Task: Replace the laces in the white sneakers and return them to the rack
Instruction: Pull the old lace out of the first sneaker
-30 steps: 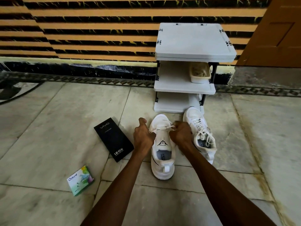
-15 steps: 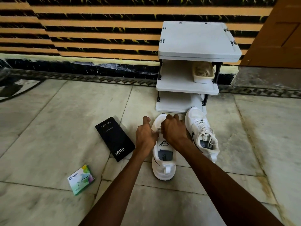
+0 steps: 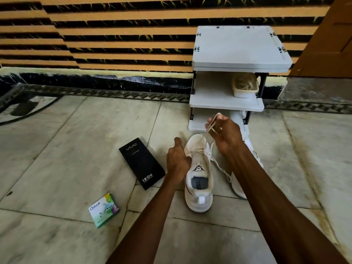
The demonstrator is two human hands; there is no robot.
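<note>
Left grip (image 3: 177, 159) curled on sneaker (image 3: 199, 189); right grip (image 3: 224, 134) raised, pinching lace (image 3: 211, 123).

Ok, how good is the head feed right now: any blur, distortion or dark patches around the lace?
Head view: the wide-angle lens bows the wall stripes and floor joints; the right hand and the lace it pinches look slightly motion-soft; the tongue logo on the sneaker reads sharp; the rack has shaded lower shelves; no glare.

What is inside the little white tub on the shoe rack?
The tub on the rack's middle shelf holds a pale, tangled pile, possibly laces. Its bottom is hidden beneath the pile.
</note>
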